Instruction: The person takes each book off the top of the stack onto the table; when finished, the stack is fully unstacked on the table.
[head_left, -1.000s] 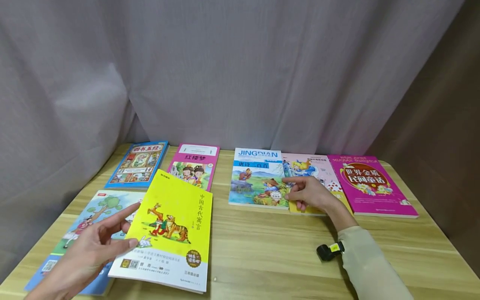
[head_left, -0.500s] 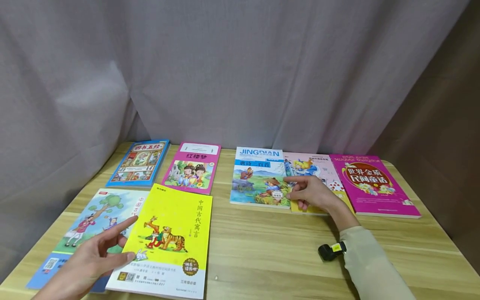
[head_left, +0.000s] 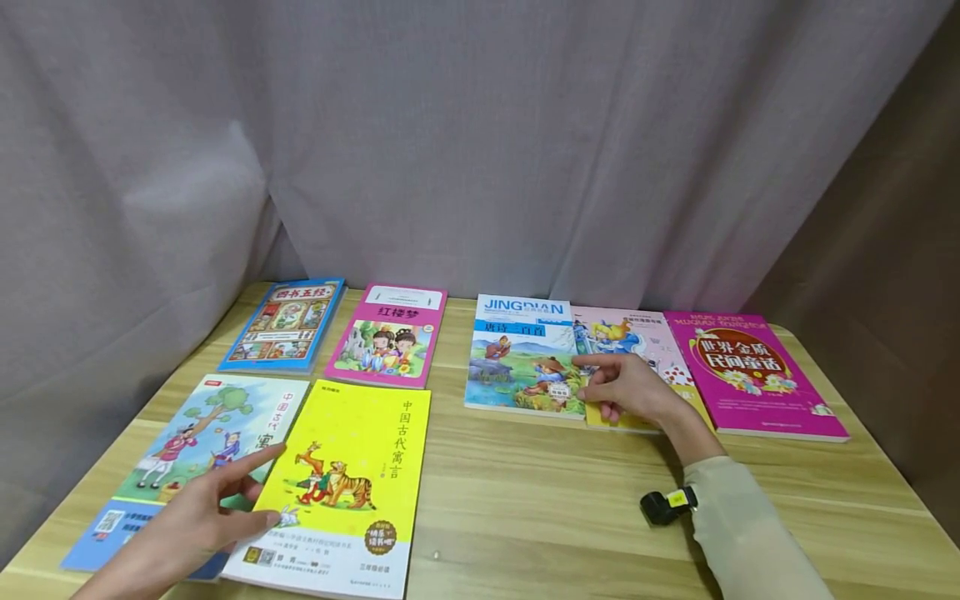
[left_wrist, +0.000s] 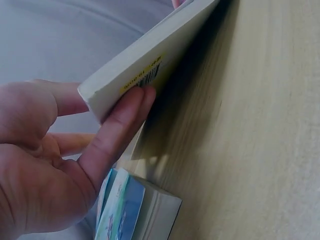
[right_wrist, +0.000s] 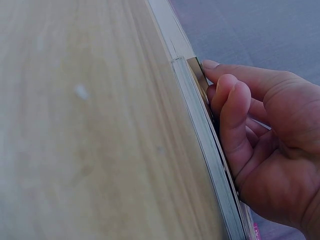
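My left hand grips the left edge of a yellow book, which has a tiger and a deer on its cover. In the left wrist view the fingers press its back cover beside a barcode. That edge of the book is raised off the wood table. At the right edge of a blue book of poems, my right hand holds on with thumb and forefinger, the other fingers curled. Under that hand lies a pink and yellow book, partly hidden.
A light green and blue book lies just left of the yellow one. Behind stand flat a blue-bordered book and a pink book. A magenta book lies far right. A grey curtain closes the back.
My left hand has lowered the yellow book towards the table, and it has come down nearer to me. My right hand has stayed at the edge of the blue book.
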